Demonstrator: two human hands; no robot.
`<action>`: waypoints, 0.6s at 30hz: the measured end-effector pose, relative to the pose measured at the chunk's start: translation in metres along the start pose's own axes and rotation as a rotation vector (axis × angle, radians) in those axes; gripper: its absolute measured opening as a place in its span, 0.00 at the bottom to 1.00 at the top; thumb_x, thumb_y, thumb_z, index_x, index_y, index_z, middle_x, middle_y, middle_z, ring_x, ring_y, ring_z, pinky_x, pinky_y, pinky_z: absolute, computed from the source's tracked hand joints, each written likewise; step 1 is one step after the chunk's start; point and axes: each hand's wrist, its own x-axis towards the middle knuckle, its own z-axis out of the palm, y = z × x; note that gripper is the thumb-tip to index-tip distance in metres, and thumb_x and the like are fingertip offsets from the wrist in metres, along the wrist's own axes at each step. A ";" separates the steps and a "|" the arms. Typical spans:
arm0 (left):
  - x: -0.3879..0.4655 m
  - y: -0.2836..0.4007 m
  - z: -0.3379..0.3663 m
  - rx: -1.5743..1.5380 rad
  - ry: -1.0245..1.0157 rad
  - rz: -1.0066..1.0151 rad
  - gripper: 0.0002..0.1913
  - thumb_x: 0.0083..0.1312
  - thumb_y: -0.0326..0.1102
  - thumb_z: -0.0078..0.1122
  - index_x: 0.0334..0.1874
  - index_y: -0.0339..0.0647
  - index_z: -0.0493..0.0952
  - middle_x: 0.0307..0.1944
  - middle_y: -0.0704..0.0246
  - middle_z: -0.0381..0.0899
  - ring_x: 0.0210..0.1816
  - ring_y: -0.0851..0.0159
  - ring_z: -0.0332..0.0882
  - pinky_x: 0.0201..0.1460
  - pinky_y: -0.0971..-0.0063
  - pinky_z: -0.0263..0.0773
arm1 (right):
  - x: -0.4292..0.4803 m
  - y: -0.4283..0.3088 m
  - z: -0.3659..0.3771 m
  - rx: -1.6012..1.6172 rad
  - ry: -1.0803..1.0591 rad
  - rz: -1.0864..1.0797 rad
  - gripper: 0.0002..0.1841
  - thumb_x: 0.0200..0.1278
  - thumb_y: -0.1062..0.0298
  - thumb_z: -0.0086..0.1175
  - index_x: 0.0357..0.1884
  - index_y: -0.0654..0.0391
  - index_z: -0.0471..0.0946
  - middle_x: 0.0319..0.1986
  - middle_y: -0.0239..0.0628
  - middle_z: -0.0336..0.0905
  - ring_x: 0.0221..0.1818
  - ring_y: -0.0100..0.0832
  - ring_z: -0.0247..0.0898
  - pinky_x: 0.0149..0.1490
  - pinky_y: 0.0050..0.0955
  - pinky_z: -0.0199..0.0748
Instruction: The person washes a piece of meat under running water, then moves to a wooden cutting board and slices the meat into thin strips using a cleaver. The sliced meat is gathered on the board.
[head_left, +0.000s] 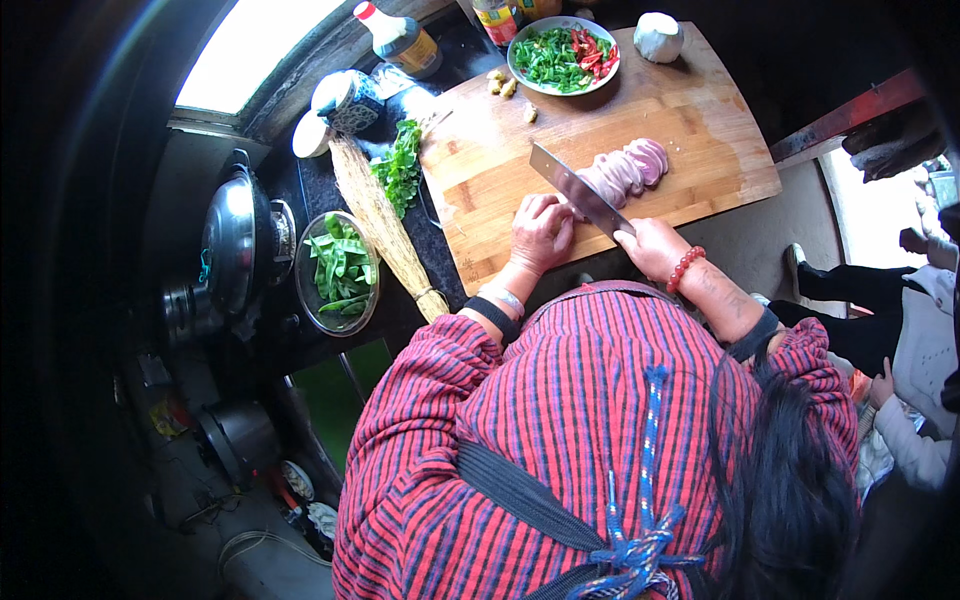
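My right hand (654, 246) grips the handle of a broad cleaver (576, 187). The blade slants across a wooden cutting board (487, 169), towards its far left. Fanned out right of the blade lies a row of thin pale pink slices (619, 174), which look like raw meat. My left hand (540, 231) rests on the board left of the blade, fingers curled down over the uncut end of the meat. That end is mostly hidden under the fingers and behind the blade. A red bead bracelet (684, 268) circles my right wrist.
On the board stand a plate of chopped greens and red chillies (564, 54), ginger pieces (501, 82) and a white round object (658, 37). Leftward lie leafy greens (397, 169), a straw whisk broom (382, 217) and a bowl of green pods (337, 274). Another person (911, 352) is at the right.
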 end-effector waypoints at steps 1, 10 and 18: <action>0.000 0.000 0.000 -0.011 0.002 -0.010 0.06 0.45 0.29 0.57 0.26 0.42 0.72 0.30 0.64 0.71 0.34 0.56 0.70 0.36 0.68 0.68 | 0.000 0.000 0.000 -0.021 -0.010 0.005 0.18 0.58 0.58 0.43 0.28 0.65 0.75 0.27 0.56 0.73 0.35 0.52 0.70 0.40 0.42 0.66; -0.004 -0.001 0.001 -0.068 -0.001 -0.063 0.06 0.44 0.28 0.56 0.25 0.41 0.72 0.30 0.63 0.71 0.34 0.56 0.70 0.37 0.68 0.68 | -0.002 -0.002 0.005 -0.056 -0.031 0.023 0.17 0.58 0.59 0.43 0.29 0.65 0.75 0.27 0.55 0.73 0.35 0.51 0.70 0.40 0.42 0.67; -0.006 -0.003 0.003 -0.078 0.015 -0.066 0.05 0.44 0.26 0.56 0.25 0.40 0.72 0.29 0.63 0.72 0.33 0.56 0.71 0.36 0.69 0.68 | -0.006 -0.002 0.000 -0.018 -0.107 0.092 0.17 0.57 0.59 0.42 0.30 0.65 0.75 0.28 0.57 0.73 0.35 0.51 0.70 0.40 0.42 0.66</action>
